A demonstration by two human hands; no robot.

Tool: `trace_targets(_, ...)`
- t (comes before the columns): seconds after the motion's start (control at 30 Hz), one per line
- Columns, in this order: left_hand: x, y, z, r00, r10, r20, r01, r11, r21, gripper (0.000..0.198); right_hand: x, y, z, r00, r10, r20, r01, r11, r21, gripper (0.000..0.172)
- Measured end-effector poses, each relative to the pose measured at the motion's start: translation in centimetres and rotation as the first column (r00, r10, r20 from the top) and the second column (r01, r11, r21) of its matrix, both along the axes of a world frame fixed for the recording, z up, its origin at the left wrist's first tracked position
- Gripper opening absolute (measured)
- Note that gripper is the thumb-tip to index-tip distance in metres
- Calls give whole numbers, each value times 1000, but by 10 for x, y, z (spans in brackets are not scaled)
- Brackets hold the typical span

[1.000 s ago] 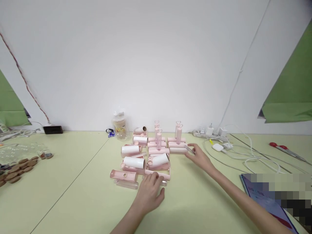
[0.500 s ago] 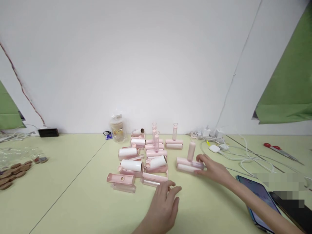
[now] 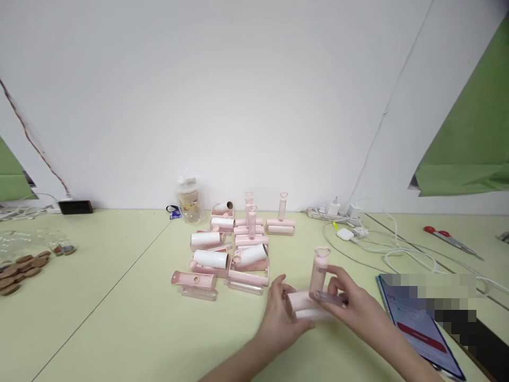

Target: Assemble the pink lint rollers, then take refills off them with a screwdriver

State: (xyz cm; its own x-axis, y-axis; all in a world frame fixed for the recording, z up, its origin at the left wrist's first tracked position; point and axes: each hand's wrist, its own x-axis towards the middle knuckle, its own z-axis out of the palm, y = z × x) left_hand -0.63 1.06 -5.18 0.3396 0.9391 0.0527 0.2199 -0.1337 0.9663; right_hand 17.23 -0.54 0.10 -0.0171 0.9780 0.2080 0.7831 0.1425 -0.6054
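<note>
A pink lint roller (image 3: 301, 301) with a white roll and an upright handle ending in a heart-shaped loop is held low over the near table. My left hand (image 3: 279, 317) closes round its left end, thumb below. With its fingers at the handle and right end, my right hand (image 3: 355, 303) also grips the roller. A clear, purplish strip (image 3: 331, 298) lies by the right fingers; whether it belongs to the roller I cannot tell. Farther off stand similar assembled rollers (image 3: 280, 227). To their left are white paper rolls (image 3: 210, 259), pink shells (image 3: 194, 279) and clear tube-like parts (image 3: 199, 293).
A bagged drink cup (image 3: 190, 204) stands against the wall. White cables and chargers (image 3: 345, 234), red-handled scissors (image 3: 453, 241) and a phone (image 3: 421, 334) lie to the right. Brown discs (image 3: 24, 270) and clear plastic (image 3: 27, 244) are at the far left.
My right hand has brought the lint roller nearer to me. My left hand, empty before, has moved right and taken hold of its left end. The view has shifted slightly.
</note>
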Motion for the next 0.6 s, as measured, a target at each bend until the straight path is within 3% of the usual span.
trace_targets(0.1, 1, 1, 1, 1000, -22, -18, 22, 1000, 21, 80, -6, 9, 6, 999, -13, 33, 12, 999, 31, 18)
trace_targets(0.17, 3, 7, 8, 994, -22, -109, 27, 998, 49, 77, -2, 11, 18, 998, -21, 51, 16, 995, 96, 19)
trace_targets(0.23, 9, 18, 17, 976, 7, -217, 11, 997, 82, 75, 4, 8, 37, 995, -102, -22, 104, 969, 223, 25)
trace_targets(0.33, 22, 43, 31, 955, 36, -294, 2, 992, 127, 70, 13, -3, 69, 945, -261, -196, 323, 831, 452, 30)
trace_targets(0.4, 31, 61, 38, 954, 28, -299, 13, 991, 134, 72, 17, -11, 83, 924, -316, -216, 382, 732, 564, 25)
trace_targets(0.47, 38, 74, 44, 956, 15, -294, 27, 990, 140, 77, 21, -21, 85, 928, -327, -178, 364, 696, 619, 23)
trace_targets(0.6, 37, 67, 60, 977, 32, -212, 20, 971, 237, 90, 32, -40, 62, 956, -279, -92, 273, 727, 630, 23)
